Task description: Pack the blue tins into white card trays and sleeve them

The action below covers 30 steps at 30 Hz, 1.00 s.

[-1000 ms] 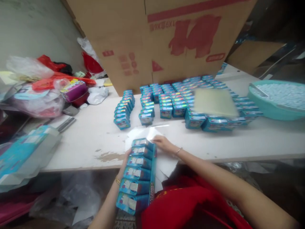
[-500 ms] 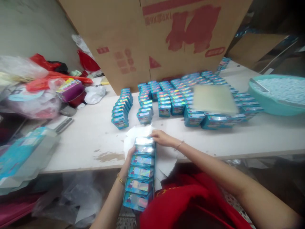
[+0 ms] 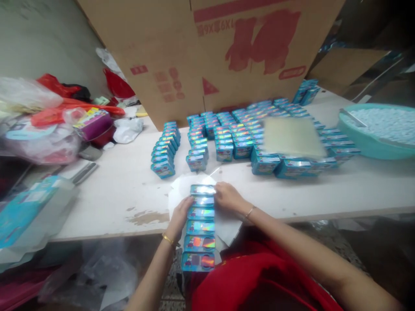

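A row of several small blue boxes [image 3: 200, 227] with shiny, rainbow-glinting tops runs from the table edge toward my body. My left hand [image 3: 181, 211] grips its left side near the far end, fingers pressed against the boxes. On the opposite side, my right hand [image 3: 228, 197] holds the farthest box at its right corner, with fingertips curled and partly hidden. White paper sheets [image 3: 177, 186] lie beneath the far part of the row. The near end reaches past the table edge, close to the red clothing.
More blue boxes stand in rows [image 3: 163, 151] across the table, with a pale square slab [image 3: 293, 137] on top of some. Behind rises a large cardboard carton [image 3: 175, 52]. A turquoise basin [image 3: 372, 144] sits right; plastic bags [image 3: 45, 142] and flat blue-white cartons [image 3: 35, 207] are left.
The row of boxes has swung straighter, its near end shifting right. Both hands have moved slightly right and still hold it near the far end.
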### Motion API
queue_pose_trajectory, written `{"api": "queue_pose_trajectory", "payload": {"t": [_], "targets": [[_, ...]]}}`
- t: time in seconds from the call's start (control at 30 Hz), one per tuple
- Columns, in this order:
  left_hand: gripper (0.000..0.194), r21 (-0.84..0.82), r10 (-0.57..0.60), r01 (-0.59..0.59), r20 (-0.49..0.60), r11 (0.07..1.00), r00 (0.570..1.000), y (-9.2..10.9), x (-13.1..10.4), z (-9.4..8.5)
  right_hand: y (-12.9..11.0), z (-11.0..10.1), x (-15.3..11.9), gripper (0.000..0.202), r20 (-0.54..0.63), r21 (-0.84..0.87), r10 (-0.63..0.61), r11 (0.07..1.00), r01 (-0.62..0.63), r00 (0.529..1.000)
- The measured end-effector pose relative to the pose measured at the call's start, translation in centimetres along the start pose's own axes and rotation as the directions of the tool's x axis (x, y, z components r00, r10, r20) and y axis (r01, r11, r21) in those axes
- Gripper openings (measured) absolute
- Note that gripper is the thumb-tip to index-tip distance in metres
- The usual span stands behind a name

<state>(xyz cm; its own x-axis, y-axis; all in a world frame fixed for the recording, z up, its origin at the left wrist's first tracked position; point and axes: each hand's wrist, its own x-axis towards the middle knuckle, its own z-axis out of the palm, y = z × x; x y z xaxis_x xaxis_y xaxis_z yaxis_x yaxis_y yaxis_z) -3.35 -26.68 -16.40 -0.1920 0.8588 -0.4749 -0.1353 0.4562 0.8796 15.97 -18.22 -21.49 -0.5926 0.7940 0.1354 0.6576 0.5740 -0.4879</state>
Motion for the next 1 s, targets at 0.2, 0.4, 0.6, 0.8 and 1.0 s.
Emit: {"api": "queue_pose_trajectory", "payload": {"t": [0.2,0.4,0.6,0.8,1.0], "targets": [[0.035,0.727,0.580,-0.371,-0.046,0.577,0.814,0.9,0.7,-3.3,-0.7,0.5,0.5,0.019,-0.101,-0.027,0.026,0.999,-0.029,0.995],[0.031,0.903,0.595,-0.423,0.383,-0.079,0.706,1.9,3.3,-2.9,-1.2,0.5,1.2,0.023,-0.247,-0.143,-0.021,0.990,-0.015,0.969],[0.021,0.926,0.707,-0.316,0.365,-0.207,0.606,2.3,4.8,-1.9,-1.9,-0.1,0.9,0.022,-0.377,-0.119,-0.074,0.992,0.031,0.923],[0.021,0.859,0.712,-0.495,0.269,0.127,0.649,2.8,4.9,-2.8,-3.0,-0.9,0.3,0.022,-0.454,0.179,0.008,0.980,0.082,0.891],[0.032,0.901,0.710,-0.418,0.369,-0.115,0.600,3.7,4.1,-2.8,-3.6,-1.9,0.3,0.018,-0.375,0.337,0.094,0.941,0.041,0.922]]}}
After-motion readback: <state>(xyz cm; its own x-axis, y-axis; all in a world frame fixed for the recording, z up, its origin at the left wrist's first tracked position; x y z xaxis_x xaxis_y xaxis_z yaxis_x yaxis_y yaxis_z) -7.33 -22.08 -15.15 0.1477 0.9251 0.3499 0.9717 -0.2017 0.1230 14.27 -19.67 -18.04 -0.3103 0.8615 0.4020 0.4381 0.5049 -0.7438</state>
